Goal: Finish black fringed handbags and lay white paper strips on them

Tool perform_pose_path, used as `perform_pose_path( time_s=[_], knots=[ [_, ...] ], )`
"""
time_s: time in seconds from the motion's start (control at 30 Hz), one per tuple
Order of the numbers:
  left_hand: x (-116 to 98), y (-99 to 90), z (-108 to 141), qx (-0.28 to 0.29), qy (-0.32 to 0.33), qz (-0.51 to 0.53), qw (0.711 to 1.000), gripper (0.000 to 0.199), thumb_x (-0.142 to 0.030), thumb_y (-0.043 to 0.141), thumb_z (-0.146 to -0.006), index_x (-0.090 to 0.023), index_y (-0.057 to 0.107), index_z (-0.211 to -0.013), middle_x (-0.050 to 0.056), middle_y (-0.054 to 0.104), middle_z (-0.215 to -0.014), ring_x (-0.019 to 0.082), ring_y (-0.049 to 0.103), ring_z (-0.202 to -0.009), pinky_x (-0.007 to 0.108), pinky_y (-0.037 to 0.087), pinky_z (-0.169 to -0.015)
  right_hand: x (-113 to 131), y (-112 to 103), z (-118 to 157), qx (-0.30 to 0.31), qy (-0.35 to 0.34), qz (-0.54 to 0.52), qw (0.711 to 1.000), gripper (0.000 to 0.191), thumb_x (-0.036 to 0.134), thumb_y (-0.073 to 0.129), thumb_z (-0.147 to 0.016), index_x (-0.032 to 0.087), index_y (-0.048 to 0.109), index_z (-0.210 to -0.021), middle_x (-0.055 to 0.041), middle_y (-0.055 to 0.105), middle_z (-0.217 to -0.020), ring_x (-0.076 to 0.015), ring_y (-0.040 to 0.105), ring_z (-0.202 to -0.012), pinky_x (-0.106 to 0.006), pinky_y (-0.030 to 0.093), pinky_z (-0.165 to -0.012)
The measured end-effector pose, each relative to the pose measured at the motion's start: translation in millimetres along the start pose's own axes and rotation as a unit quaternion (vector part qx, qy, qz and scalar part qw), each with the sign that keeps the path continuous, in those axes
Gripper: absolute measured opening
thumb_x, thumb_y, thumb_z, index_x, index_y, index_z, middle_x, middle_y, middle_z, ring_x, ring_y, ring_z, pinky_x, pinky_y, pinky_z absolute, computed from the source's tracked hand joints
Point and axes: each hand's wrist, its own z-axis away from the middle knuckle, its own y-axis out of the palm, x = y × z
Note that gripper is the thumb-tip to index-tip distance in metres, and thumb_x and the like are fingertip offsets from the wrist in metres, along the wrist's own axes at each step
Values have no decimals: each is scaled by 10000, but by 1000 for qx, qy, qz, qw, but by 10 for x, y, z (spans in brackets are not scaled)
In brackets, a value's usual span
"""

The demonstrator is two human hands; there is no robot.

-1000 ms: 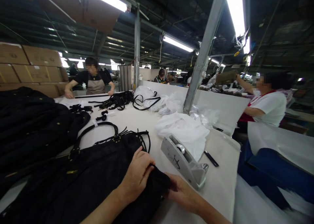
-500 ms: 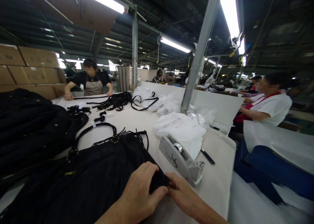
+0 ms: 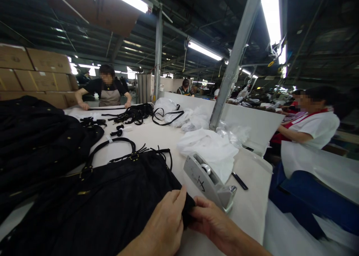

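Observation:
A black fabric bag [image 3: 112, 200] with looped handles and small gold fittings lies flat on the white table [image 3: 252, 211]. My left hand [image 3: 165, 218] grips the bag near its right corner, fingers wrapped over the edge. Just to the right, my right hand [image 3: 210, 220] pinches the tip of that corner between thumb and fingers. Beyond my hands stands a grey tape dispenser [image 3: 207, 179] with a dark mark on its side. A small black object [image 3: 239, 181] lies to the right of the dispenser.
Black bags [image 3: 42, 144] are heaped at the left. Straps [image 3: 134, 114] and clear plastic [image 3: 193, 117] lie at the back, with white sheeting [image 3: 209, 145] nearer. A metal post [image 3: 235, 61] rises behind. One person [image 3: 106, 88] works across the table; another [image 3: 311, 121] sits right.
The view has shifted slightly. My left hand has turned, its thumb now out of sight and its fingers closer together on the bag's edge. My right hand stays at the corner.

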Motion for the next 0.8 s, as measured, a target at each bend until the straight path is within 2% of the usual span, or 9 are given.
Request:
perform_pose_path(
  time_s=[0.1, 0.2, 0.33, 0.4, 0.47, 0.57, 0.63, 0.73, 0.8],
  knots=[
    [31, 107, 25, -4, 15, -19, 1000, 724, 17, 397, -764, -97, 349, -1478, 166, 574, -1308, 263, 558, -1179, 401, 491, -1041, -112, -5, -59, -25, -17, -21, 999, 264, 221, 772, -603, 182, 521, -674, 21, 600, -657, -147, 592, -698, -295, 476, -719],
    [104, 261, 58, 3, 54, -67, 996, 731, -7, 435, -774, -80, 310, -1490, 211, 548, -1358, 305, 543, -1230, 429, 510, -1018, -214, -10, -117, -33, -19, -46, 998, 226, 166, 707, -594, 198, 534, -735, 40, 600, -616, -142, 606, -661, -277, 468, -691],
    [212, 453, 79, 37, 98, -149, 983, 708, -41, 480, -829, -60, 266, -1504, 272, 427, -1466, 366, 465, -1326, 477, 476, -1045, -243, -12, -123, -55, 0, -53, 997, 370, 117, 694, -519, 211, 604, -865, 39, 646, -623, -153, 624, -644, -268, 457, -662],
    [246, 525, 74, 56, 90, -166, 980, 638, -41, 452, -881, -58, 289, -1498, 279, 418, -1464, 380, 463, -1324, 499, 483, -1026, -227, -49, -114, -37, 14, -55, 998, 381, 149, 754, -505, 195, 645, -868, 6, 689, -688, -170, 640, -685, -283, 469, -683],
    [261, 574, 61, 75, 76, -164, 981, 586, -66, 432, -927, -70, 307, -1499, 271, 415, -1464, 389, 456, -1326, 521, 487, -1009, -212, -111, -115, 0, 36, -80, 996, 345, 251, 812, -515, 179, 685, -827, -24, 715, -761, -188, 653, -737, -301, 480, -720],
    [255, 575, 38, 86, 68, -149, 983, 538, -138, 411, -984, -111, 310, -1512, 241, 413, -1473, 379, 437, -1342, 529, 473, -1021, -207, -178, -136, 41, 72, -132, 988, 361, 448, 843, -545, 182, 714, -752, -31, 725, -794, -193, 651, -756, -310, 486, -757],
    [238, 516, 25, 91, 66, -134, 985, 545, -143, 413, -987, -106, 298, -1518, 240, 410, -1474, 375, 426, -1349, 528, 460, -1036, -205, -164, -150, 54, 77, -142, 985, 405, 517, 849, -575, 198, 741, -800, -27, 734, -814, -195, 656, -791, -305, 486, -789],
    [230, 408, 15, 81, 57, -84, 991, 623, -151, 497, -950, -67, 268, -1523, 252, 423, -1466, 347, 438, -1348, 469, 438, -1079, -175, -90, -165, 77, 63, -142, 985, 395, 505, 853, -629, 228, 765, -897, -14, 747, -838, -194, 665, -852, -285, 480, -832],
    [268, 394, 22, 48, 64, -57, 995, 663, -157, 527, -932, -80, 252, -1531, 237, 445, -1459, 323, 459, -1339, 425, 436, -1093, -143, -65, -183, 83, 55, -134, 986, 359, 472, 871, -624, 252, 769, -888, 7, 744, -804, -186, 666, -835, -275, 482, -823]
  ],
)
